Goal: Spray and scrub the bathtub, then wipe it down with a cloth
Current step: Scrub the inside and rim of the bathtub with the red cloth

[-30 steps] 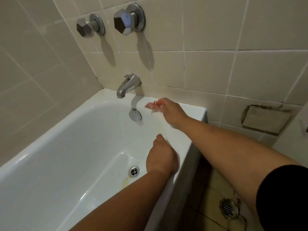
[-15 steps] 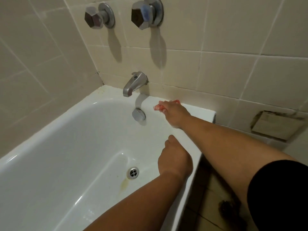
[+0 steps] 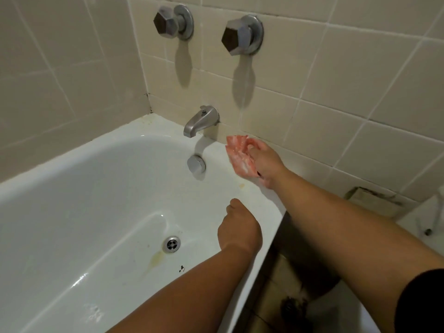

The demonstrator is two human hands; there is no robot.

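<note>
A white enamel bathtub (image 3: 72,150) fills the left and centre, seen from above, set against a beige tiled wall (image 3: 360,68). On the tub floor sits a round metal drain (image 3: 171,244), with a yellowish stain (image 3: 156,258) just near of it. High on the far wall are two grey hexagonal tap handles, one on the left (image 3: 168,22) and one on the right (image 3: 236,36). Below them a curved metal spout (image 3: 200,121) juts over the tub's far end, and a round metal overflow knob (image 3: 196,164) sits on the tub wall beneath it.

The left hand (image 3: 239,230) rests against the tub's inner right wall, right of the drain. Only its back and thumb show, so its grip cannot be told.

Further right and farther away, a pink, soap-streaked scrubbing cloth (image 3: 237,157) lies on the tub's far right rim (just right of the spout, beside the tiles). The right hand (image 3: 266,159) holds it there, thumb over the cloth. A black sleeve (image 3: 420,301) shows at the near right edge.
</note>
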